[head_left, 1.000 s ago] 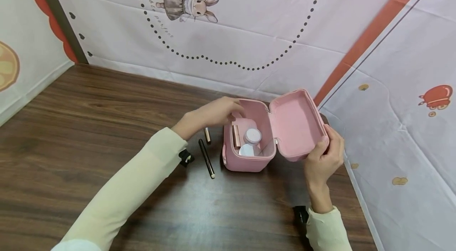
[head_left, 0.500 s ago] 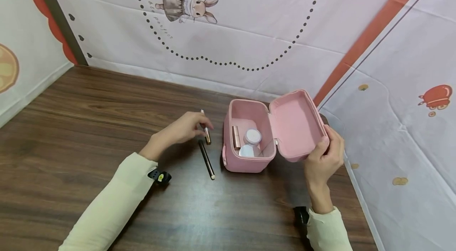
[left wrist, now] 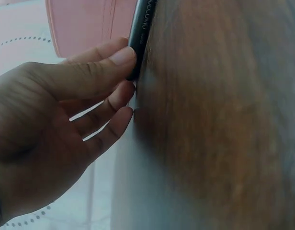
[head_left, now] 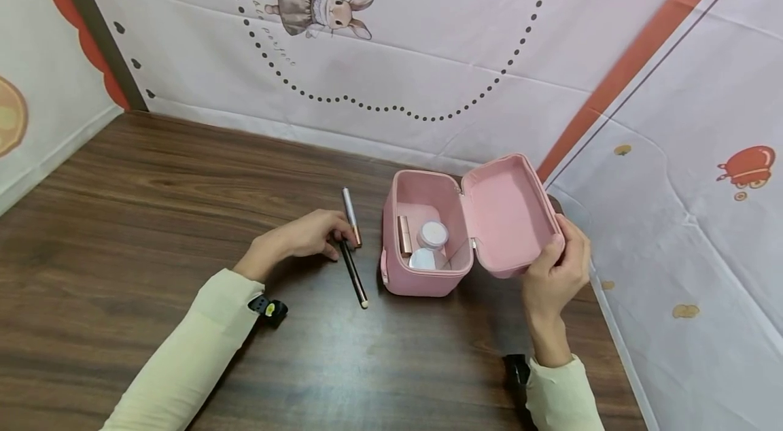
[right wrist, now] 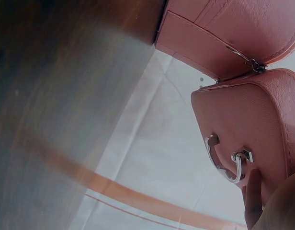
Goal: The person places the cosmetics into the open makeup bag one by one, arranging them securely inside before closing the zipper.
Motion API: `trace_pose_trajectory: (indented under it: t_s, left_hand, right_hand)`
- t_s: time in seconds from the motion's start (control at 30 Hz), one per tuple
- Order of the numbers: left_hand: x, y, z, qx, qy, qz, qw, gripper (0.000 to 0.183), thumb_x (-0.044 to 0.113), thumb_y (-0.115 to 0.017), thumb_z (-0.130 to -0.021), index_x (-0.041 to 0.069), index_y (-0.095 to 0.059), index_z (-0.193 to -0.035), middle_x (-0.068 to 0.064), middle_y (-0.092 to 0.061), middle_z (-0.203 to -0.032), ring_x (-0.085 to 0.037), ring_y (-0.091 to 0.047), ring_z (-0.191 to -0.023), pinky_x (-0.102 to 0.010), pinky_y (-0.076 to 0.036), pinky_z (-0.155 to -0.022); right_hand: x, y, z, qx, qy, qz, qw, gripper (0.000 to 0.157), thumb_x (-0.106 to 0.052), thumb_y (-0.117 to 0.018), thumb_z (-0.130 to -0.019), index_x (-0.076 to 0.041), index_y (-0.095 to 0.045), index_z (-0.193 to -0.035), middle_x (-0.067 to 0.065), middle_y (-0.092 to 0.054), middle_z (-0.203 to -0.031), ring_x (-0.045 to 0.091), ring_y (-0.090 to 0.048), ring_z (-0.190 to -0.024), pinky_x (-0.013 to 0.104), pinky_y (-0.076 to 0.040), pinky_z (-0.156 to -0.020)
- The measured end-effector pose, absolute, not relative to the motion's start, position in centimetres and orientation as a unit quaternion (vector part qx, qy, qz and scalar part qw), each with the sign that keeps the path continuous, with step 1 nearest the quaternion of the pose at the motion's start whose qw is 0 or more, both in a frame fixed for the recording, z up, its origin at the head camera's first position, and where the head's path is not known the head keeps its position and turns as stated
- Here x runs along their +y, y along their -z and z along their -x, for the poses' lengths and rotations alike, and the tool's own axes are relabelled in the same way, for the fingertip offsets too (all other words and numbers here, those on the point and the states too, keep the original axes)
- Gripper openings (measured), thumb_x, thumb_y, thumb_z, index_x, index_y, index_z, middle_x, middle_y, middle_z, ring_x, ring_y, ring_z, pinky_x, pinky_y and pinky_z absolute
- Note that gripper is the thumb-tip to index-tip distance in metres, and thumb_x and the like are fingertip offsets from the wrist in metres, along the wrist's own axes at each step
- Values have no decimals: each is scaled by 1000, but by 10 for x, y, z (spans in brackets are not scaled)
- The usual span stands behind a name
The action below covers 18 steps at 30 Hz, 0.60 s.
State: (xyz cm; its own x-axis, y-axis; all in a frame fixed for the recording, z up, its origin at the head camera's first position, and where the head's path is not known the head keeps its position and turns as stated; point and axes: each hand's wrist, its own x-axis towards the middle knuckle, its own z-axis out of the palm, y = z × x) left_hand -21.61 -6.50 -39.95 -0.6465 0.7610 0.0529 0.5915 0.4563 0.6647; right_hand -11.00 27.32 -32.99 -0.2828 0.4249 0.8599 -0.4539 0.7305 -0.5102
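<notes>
On the wooden table lies a slim black makeup brush (head_left: 354, 276) with a pale tip. My left hand (head_left: 304, 235) pinches its far end; in the left wrist view the thumb (left wrist: 122, 56) presses the lettered black handle. A slim silver tube with a gold-coloured end (head_left: 349, 208) lies just beyond those fingers. My right hand (head_left: 557, 268) grips the edge of the raised lid (head_left: 505, 213) of a pink cosmetic case (head_left: 422, 283). Inside are a rose-gold lipstick tube (head_left: 404, 236), a white-lidded round jar (head_left: 433, 234) and a pale round item (head_left: 423, 259), partly covered by the jar.
A printed fabric wall (head_left: 391, 64) stands close behind the case, and another fabric wall (head_left: 685, 234) rises to the right. The dark wooden table (head_left: 153, 213) extends left and forward. The lid's outside carries a metal-ringed handle (right wrist: 224, 165).
My left hand has come back out of the case, passed over the silver tube, and come down to the brush's far end. The right hand stays on the lid.
</notes>
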Motion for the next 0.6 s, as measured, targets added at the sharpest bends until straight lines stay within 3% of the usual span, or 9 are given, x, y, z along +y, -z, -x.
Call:
trace_pose_trajectory:
  t_s: [0.27,0.6]
  left_hand:
    - [-70,409,220,838,-349,-396,140,30,3,-79,-75,15,-74,-102,0,-54,-98,-19,-49,-85,-32,-43,-74]
    - [-71,413,221,830,-361,-401,139,17,6,-80,-73,12,-70,-85,-1,-51,-95,-17,-50,-81,-30,-43,-72]
  right_hand:
    - [273,330,110,-712,-370,-11,597,30,-6,-48,-87,11,-67,-103,27,-64,-101,36,-58,-96,22,-43,-85]
    - [272,330,110,-709,-371,-9,599,30,-6,-48,-87,11,-67,-102,27,-64,-100,36,-58,-96,22,-43,-84]
